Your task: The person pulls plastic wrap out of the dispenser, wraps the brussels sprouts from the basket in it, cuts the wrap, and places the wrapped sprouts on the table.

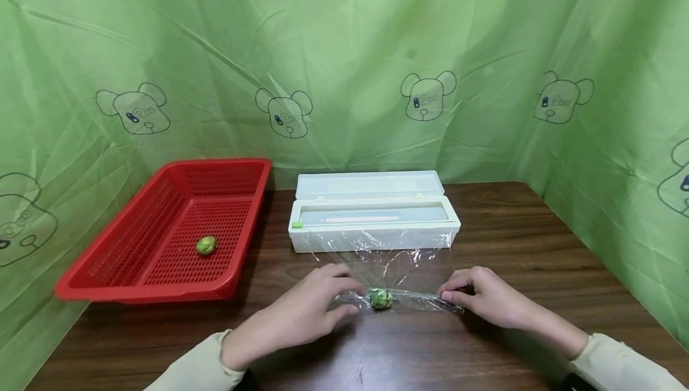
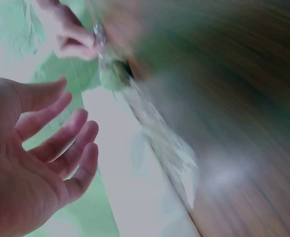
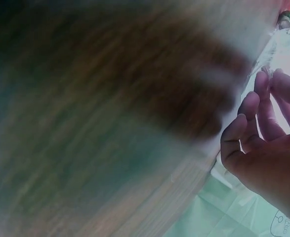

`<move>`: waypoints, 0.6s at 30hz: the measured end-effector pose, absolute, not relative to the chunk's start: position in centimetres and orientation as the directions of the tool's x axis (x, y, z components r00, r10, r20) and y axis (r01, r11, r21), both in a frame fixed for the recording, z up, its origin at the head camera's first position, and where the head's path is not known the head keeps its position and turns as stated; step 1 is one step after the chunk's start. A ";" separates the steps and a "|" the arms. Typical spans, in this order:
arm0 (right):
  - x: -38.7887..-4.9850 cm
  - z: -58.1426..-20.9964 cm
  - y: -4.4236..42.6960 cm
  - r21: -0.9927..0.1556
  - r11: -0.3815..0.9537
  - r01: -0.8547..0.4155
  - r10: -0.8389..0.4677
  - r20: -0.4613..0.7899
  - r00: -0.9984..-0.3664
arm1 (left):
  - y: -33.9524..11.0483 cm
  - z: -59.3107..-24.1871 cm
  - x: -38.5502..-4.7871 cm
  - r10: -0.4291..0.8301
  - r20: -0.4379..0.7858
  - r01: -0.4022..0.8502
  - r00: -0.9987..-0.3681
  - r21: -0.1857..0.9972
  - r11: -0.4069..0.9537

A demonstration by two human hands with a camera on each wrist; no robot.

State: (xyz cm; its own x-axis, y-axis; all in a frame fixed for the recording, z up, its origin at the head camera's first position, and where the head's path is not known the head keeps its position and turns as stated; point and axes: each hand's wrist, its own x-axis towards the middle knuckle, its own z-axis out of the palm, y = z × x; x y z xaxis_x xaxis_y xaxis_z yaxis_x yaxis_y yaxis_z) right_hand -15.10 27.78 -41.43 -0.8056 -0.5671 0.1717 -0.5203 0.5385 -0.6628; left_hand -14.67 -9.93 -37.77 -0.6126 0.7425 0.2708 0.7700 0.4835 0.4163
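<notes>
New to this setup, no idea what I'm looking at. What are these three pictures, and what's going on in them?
No robot here: a person works bare-handed, wearing three cameras. The wide picture comes from the head, looking forward and down; the other two, partly blurred, come from the left and right wrists.

On the dark wood-grain table stand a red basket with a small green sprout inside, and a long white box, lid open. In front of the box lies a second sprout in clear film.

The right hand pinches one end of that film. The left hand is by the other end, fingers apart, holding nothing.
</notes>
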 end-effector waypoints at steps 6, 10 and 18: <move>-15.0 -40.8 27.6 -0.649 0.585 -0.487 -0.511 0.171 -0.842 | -6.8 -37.9 -15.2 0.739 0.254 0.765 -0.624 0.395 0.510; -14.7 -40.2 26.4 -0.635 0.594 -0.494 -0.473 0.221 -0.853 | -6.0 -38.4 -15.6 0.729 0.226 0.747 -0.646 0.387 0.541; -14.0 -39.3 21.9 -0.615 0.537 -0.577 -0.528 0.288 -0.799 | -5.0 -38.9 -15.9 0.714 0.214 0.723 -0.667 0.417 0.551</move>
